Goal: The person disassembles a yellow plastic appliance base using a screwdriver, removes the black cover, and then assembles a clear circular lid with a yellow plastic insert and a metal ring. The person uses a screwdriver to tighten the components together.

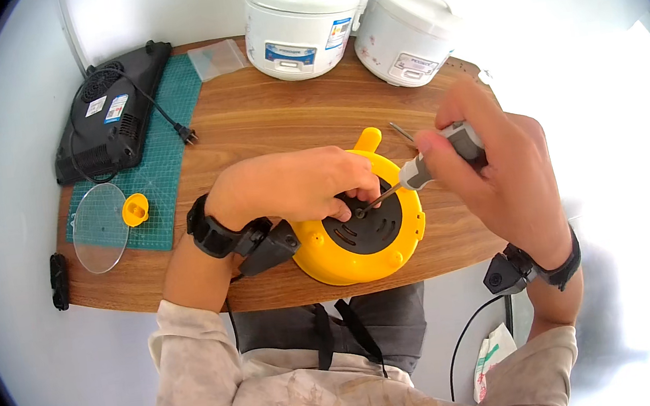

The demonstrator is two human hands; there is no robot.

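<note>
A yellow round appliance body [330,260] with a stubby yellow handle lies on the wooden table in front of me, its black slotted centre plate [375,233] facing up. In my right hand [501,163] is a screwdriver [418,173] with a grey and white handle. Its shaft slants down to the left, the tip at the hub in the middle of the black plate. My left hand [315,184] reaches across the appliance, fingers curled together against the plate beside that tip. Whatever lies between those fingers is hidden.
Two white rice cookers [306,33] [407,33] stand at the back. On the left, a black appliance with cord [118,106] rests on a green cutting mat [159,222], near a clear lid [101,228] and small yellow part [135,210]. A thin metal shaft [401,131] shows beyond the screwdriver.
</note>
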